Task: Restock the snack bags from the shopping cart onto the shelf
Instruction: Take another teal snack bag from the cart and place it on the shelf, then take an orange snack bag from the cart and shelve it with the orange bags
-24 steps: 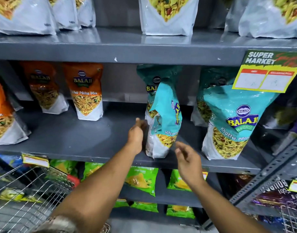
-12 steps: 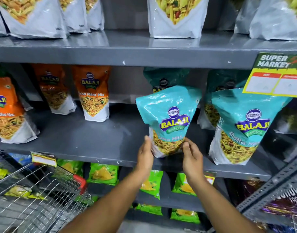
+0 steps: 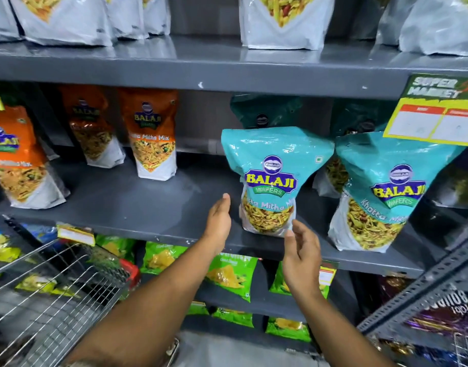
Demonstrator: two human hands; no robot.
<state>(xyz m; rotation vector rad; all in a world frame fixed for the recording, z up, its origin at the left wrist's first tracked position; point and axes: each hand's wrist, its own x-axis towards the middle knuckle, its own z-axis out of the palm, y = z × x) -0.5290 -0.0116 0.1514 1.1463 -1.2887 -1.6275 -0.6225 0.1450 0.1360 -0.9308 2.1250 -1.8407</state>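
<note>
Grey metal shelf (image 3: 137, 207), middle tier: teal Balaji Khatta Mitha Mix bag (image 3: 274, 178) stands upright near front edge, second teal bag (image 3: 381, 192) just right. Left hand (image 3: 219, 219) open, flat, just left of bag, not touching. Right hand (image 3: 301, 250) open, fingers loosely curled, by bag's lower right corner; contact unclear. Orange Balaji bags (image 3: 150, 133) left. Wire shopping cart (image 3: 50, 290) bottom left.

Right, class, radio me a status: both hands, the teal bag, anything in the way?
Left hand open, off bag. Right hand open, beside it. Teal bag upright on shelf. Nothing in the way.
</note>
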